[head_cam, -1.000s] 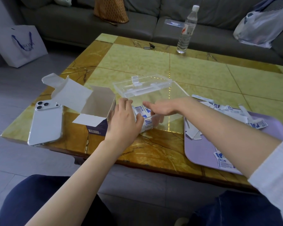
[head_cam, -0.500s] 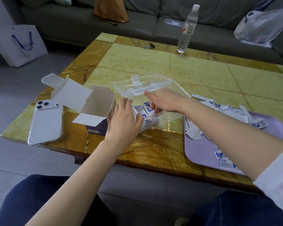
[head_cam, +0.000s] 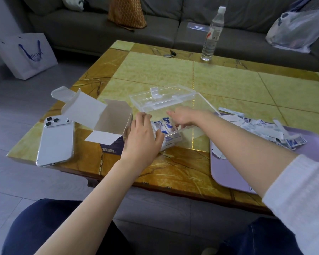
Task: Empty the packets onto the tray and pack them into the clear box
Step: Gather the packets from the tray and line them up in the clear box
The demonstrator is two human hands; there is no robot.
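Note:
The clear box (head_cam: 206, 107) stands open at the middle of the table with its lid tipped back. Several blue-and-white packets (head_cam: 164, 126) stand in a row in its left end. My left hand (head_cam: 142, 137) grips the box's near-left corner, thumb on the front wall. My right hand (head_cam: 184, 116) reaches into the box from the right, its fingers curled down onto the packets; whether it pinches one is hidden. More packets (head_cam: 265, 129) lie heaped on the lilac tray (head_cam: 232, 172) at the right.
An opened cardboard carton (head_cam: 107, 122) sits just left of the clear box, with a white phone (head_cam: 55, 140) beyond it by the table's left edge. A water bottle (head_cam: 212, 34) and keys (head_cam: 169, 54) stand at the far edge. A sofa lies behind the table.
My right hand has moved from hovering flat over the box down into it, onto the packets. My left hand has stayed on the box's corner.

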